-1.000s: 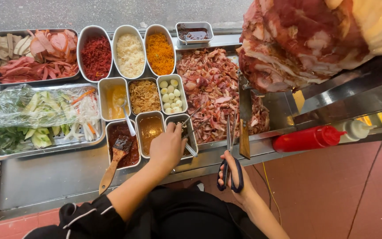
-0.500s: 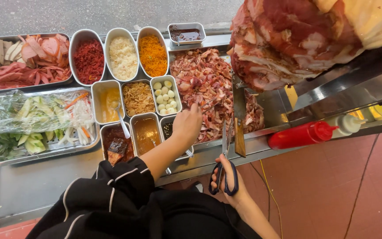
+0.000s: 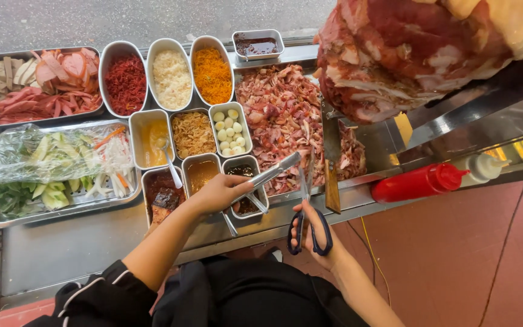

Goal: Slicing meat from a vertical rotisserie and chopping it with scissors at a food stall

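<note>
Left hand [image 3: 216, 194] closed around metal tongs [image 3: 267, 177], tips angled toward the chopped meat [image 3: 282, 118] on the tray right of the small tubs. Right hand [image 3: 315, 233] grips blue-handled scissors [image 3: 307, 209], blades pointing far. Best to pinch firmly and lift clear. Meat: reddish-brown, shredded, heaped.

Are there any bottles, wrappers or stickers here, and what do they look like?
Red squeeze bottle: lying on its side on the right ledge, red cap.
White squeeze bottle: lying just right of the red one, pale cap.
Clear plastic wrap: crinkled over the vegetable tray, left.
No labels, signs or screens show.
</note>
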